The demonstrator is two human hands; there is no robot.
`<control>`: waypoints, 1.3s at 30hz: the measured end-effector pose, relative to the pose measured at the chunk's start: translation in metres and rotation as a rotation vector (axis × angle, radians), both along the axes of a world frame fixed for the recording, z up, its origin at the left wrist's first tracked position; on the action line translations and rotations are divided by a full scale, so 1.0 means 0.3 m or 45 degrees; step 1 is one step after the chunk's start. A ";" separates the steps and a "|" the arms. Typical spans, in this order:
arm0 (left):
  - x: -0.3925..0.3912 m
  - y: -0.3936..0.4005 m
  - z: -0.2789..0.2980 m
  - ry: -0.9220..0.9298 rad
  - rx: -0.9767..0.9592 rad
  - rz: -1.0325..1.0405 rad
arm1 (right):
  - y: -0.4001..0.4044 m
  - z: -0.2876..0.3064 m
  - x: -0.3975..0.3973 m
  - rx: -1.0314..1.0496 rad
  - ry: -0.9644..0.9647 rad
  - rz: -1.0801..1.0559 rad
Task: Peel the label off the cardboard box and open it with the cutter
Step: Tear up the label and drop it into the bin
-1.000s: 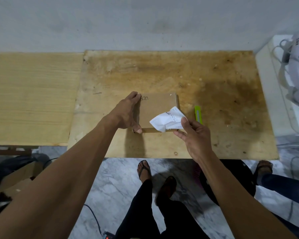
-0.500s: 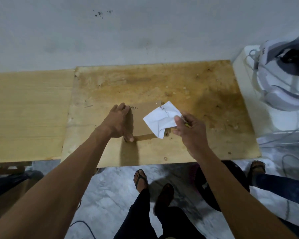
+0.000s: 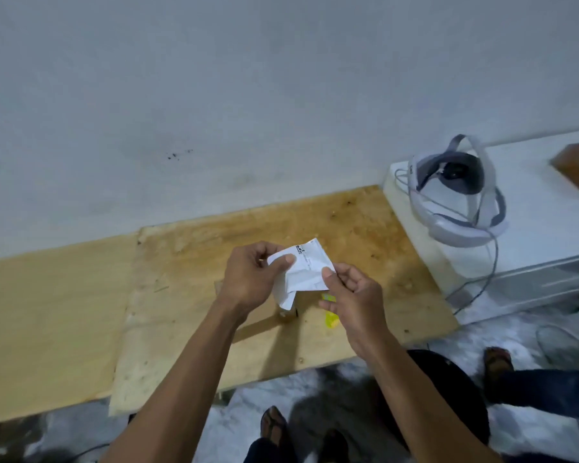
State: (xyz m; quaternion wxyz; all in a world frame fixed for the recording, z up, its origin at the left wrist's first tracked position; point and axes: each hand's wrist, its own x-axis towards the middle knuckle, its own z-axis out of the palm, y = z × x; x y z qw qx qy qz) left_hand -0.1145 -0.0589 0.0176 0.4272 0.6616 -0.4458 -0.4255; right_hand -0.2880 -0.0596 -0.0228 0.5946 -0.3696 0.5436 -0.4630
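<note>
The left hand, which half a second ago pressed on the brown cardboard box on the stained plywood board, has lifted off it and joined the other hand at the crumpled white paper label; the label, a second ago hanging at the box's near right corner, is now raised clear of the box and held in the air between both hands. By this evidence the peeling step is judged complete, and what remains is to discard the label and take up the cutter. The left hand is raised over the board with its back toward the camera, thumb laid on the label's upper left edge and the fingers curled behind the sheet, pinching it. The brown cardboard box lies on the board directly below the hands and is largely hidden by them; only a strip of its near edge shows, and whether its flap is sealed cannot be told. The right hand is turned palm-left, thumb and forefinger nipping the label's right edge, the remaining fingers loosely bent. Beneath that hand the yellow-green plastic cutter rests untouched on the board, just right of the box. Farther right a white headset with a trailing cable sits on a white cabinet.
</note>
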 end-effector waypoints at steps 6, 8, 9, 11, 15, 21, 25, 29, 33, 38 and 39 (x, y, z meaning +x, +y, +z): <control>-0.148 -0.070 0.055 -0.204 -0.094 -0.227 | 0.012 0.080 -0.203 -0.207 0.543 -0.026; -0.209 -0.085 0.076 -0.283 -0.152 -0.366 | 0.015 0.134 -0.255 -0.434 0.813 -0.040; -0.240 -0.090 0.087 -0.322 -0.187 -0.435 | 0.016 0.165 -0.271 -0.545 0.920 -0.034; -0.296 -0.099 0.110 -0.367 -0.263 -0.556 | 0.017 0.206 -0.294 -0.727 1.137 -0.044; -0.351 -0.108 0.147 -0.363 -0.353 -0.703 | 0.054 0.230 -0.317 -0.811 1.293 -0.217; -0.335 -0.057 0.161 -0.300 -0.421 -0.864 | 0.147 0.228 -0.282 -0.707 1.252 -0.350; -0.338 -0.019 0.122 -0.186 -0.388 -0.872 | 0.217 0.214 -0.244 -0.390 1.020 -0.574; -0.292 -0.027 0.105 0.212 -0.219 -0.719 | 0.312 0.180 -0.339 -0.093 0.612 -1.024; -0.282 -0.037 0.096 0.403 -0.029 -0.663 | 0.403 0.196 -0.360 -0.067 0.297 -1.111; -0.328 -0.045 0.088 0.519 0.145 -0.339 | 0.473 0.226 -0.365 -0.140 0.204 -1.447; -0.340 -0.040 0.094 0.560 0.177 -0.342 | 0.482 0.238 -0.367 -0.182 0.171 -1.466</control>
